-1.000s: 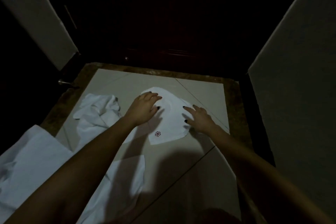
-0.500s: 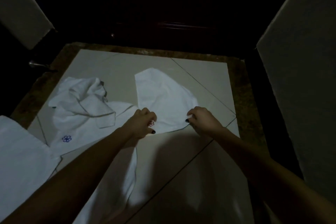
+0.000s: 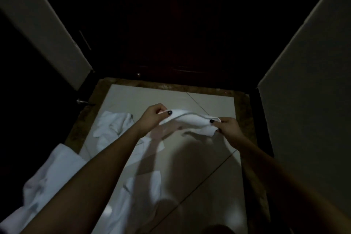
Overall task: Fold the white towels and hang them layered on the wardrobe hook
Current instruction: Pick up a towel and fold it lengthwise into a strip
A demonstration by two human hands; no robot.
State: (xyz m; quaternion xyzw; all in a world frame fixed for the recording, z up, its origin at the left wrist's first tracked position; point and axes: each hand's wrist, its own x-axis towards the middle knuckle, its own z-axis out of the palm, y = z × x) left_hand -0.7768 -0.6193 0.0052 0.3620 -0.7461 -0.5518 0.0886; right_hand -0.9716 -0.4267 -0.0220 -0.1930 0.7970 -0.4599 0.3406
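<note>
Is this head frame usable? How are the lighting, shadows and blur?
Head view: dim, with the door nearly black; light reaches only the floor; both arms throw broad shadows beneath the towel; the towel, pinched by left hand and right hand, is slightly motion-blurred; wide-angle slants the walls.

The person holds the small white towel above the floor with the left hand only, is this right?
No. In the head view both hands hold it: the left hand pinches one end of the small white towel, the right hand the other, above the floor.
</note>
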